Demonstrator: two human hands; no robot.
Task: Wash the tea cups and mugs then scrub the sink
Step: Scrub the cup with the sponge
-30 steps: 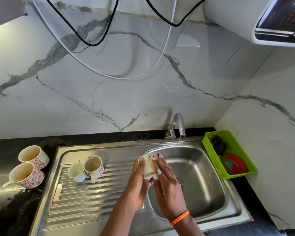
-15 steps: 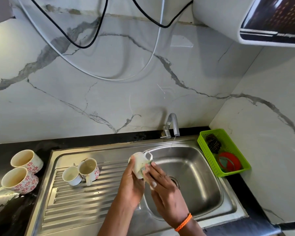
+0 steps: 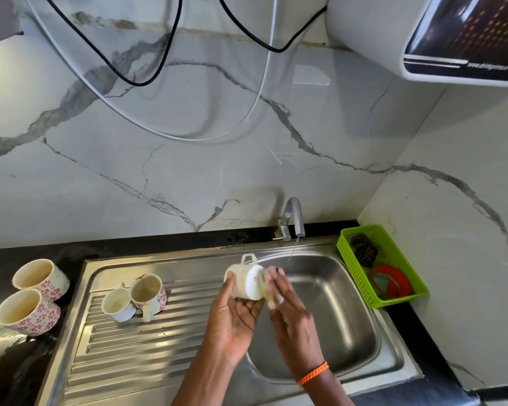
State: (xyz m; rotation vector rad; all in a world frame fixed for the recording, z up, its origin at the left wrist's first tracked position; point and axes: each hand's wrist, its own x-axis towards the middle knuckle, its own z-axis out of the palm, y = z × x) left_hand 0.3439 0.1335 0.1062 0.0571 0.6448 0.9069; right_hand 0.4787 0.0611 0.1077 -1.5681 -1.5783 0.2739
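Steel sink point(image 3: 364, 341) under a running tap point(image 3: 294, 215); left hand point(image 3: 235, 320) grips a white cup point(image 3: 244, 281); right hand point(image 3: 291, 315) presses a sponge point(image 3: 266, 284) against its base; green basket point(image 3: 349, 259) holds scrubbers point(image 3: 364, 253).

Green basket point(image 3: 351, 259) on black counter point(image 3: 27, 373), right of basin.
Dark scrubber point(image 3: 364, 252) and red ring point(image 3: 392, 281) inside; black cables point(image 3: 147, 82) on marble wall point(image 3: 129, 159).

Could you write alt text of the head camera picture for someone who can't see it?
A left hand holds a white cup on its side over a steel sink while the right hand rubs its base.
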